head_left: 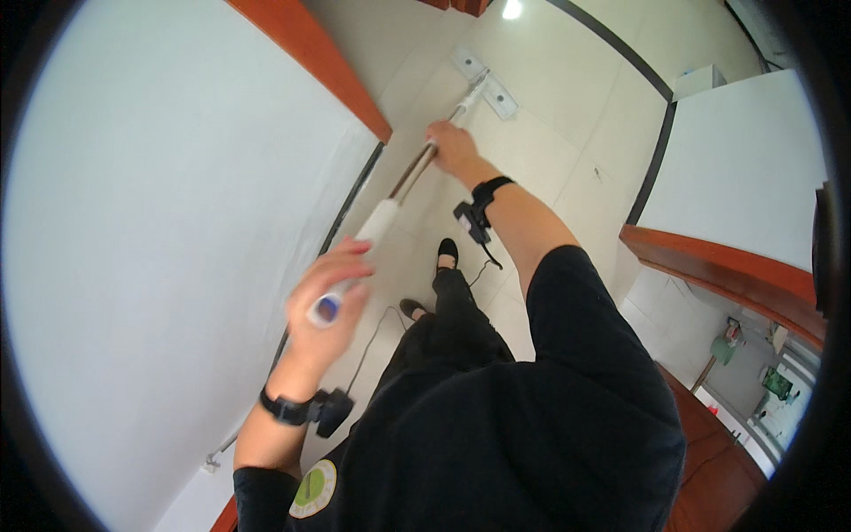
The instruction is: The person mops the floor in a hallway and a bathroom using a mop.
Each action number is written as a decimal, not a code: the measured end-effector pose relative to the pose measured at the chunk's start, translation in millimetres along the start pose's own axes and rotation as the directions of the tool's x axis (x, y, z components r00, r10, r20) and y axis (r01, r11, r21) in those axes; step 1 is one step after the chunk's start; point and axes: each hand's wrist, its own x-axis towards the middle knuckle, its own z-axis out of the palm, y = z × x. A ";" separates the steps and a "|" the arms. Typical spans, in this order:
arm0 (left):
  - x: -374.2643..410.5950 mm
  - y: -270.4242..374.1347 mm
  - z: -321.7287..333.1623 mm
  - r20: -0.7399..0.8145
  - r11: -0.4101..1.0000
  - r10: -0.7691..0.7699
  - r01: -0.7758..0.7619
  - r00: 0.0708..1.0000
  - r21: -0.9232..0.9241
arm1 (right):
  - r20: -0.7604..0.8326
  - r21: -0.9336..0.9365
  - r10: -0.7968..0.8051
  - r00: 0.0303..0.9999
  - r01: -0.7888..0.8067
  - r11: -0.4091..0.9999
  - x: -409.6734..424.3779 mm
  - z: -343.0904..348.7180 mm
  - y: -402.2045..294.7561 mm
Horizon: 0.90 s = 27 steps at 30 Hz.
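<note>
I hold a flat mop by its long pole (379,223), which slants away from me toward the upper right. My left hand (329,296) is closed around the white grip near the end with a blue cap. Farther down the pole, my right hand (455,149) grips it just above the lower white section. The rectangular mop head (500,98) lies on the pale tiled floor (552,159), past the doorway corner. Its plate is whitish with dark round spots; the pad underneath is hidden. Each wrist carries a black strap with a small device.
On the left, a white wall (199,166) with a reddish-brown wooden trim (326,66) stands close to the pole. A second white wall (738,166) with a dark skirting rises at right. A thin cable (372,339) trails by my feet. At lower right is a brown wooden door (711,459).
</note>
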 end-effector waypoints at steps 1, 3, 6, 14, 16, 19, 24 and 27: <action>-7.0 3.4 -13.0 -0.015 1.000 0.010 -0.010 1.000 -0.005 | -0.026 0.012 -0.072 0.997 0.072 0.997 -2.4 2.0 -10.1; -18.2 10.0 -35.2 -0.152 0.990 0.051 -0.071 0.987 -0.123 | -0.083 0.046 -0.255 0.963 0.260 0.965 -1.7 1.2 -30.5; -48.1 34.4 -85.6 -0.234 0.977 0.134 -0.168 0.963 -0.129 | -0.084 0.246 -0.280 0.956 0.292 0.924 -23.6 5.5 -100.2; -91.0 61.9 -132.5 -0.142 0.946 0.224 -0.250 0.964 -0.206 | 0.101 0.379 -0.248 0.964 0.193 0.905 -114.1 22.2 -167.2; -91.6 51.5 -112.8 -0.111 0.930 0.219 -0.242 0.969 -0.277 | 0.057 0.387 -0.231 0.971 0.192 0.902 -127.0 31.2 -154.7; -95.4 37.8 -91.8 -0.147 0.921 0.212 -0.248 0.966 -0.299 | -0.012 0.368 -0.211 0.977 0.200 0.908 -130.0 34.4 -130.8; -102.7 -13.8 -64.4 -0.172 0.926 0.115 -0.168 0.978 -0.338 | -0.044 0.222 -0.056 0.997 0.064 0.973 -133.8 41.2 -87.2; -98.5 -53.1 -24.6 -0.077 0.924 0.023 -0.051 0.997 -0.380 | -0.159 0.163 0.154 0.975 -0.128 0.978 -137.0 55.7 -33.1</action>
